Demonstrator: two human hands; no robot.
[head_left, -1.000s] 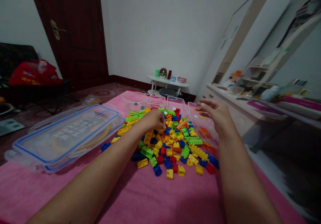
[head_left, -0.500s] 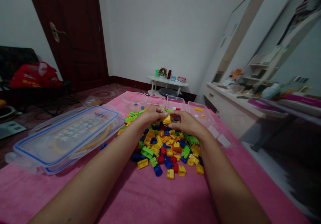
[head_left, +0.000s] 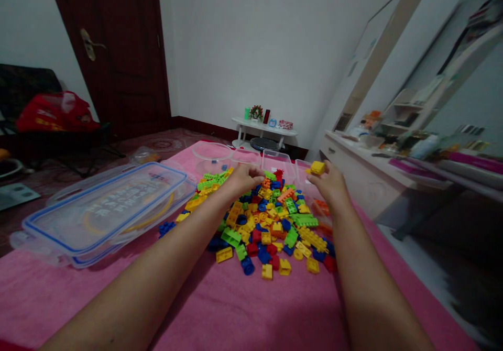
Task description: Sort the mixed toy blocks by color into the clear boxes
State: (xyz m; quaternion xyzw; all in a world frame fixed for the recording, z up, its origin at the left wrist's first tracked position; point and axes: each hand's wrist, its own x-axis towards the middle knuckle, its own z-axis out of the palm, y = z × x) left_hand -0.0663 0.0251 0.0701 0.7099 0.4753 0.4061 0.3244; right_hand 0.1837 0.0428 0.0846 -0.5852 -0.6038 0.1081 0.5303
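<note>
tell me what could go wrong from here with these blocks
The yellow block, pinched in the right hand, might slip and drop. The left hand, low over the pile of blocks, could knock loose pieces aside. The blue-rimmed lid lies along the pink cloth's left side, so a bump may tip it off.

Pale wall [head_left: 212, 47], dark door [head_left: 118, 52], seemingly patterned floor [head_left: 167, 143]

What the left hand [head_left: 245, 178] holds, if anything, is unclear; its forearm [head_left: 173, 254] hides part of the brick pile [head_left: 277, 227]. Writing [head_left: 121, 194] on the lid [head_left: 70, 230] is blurred past reading.
</note>
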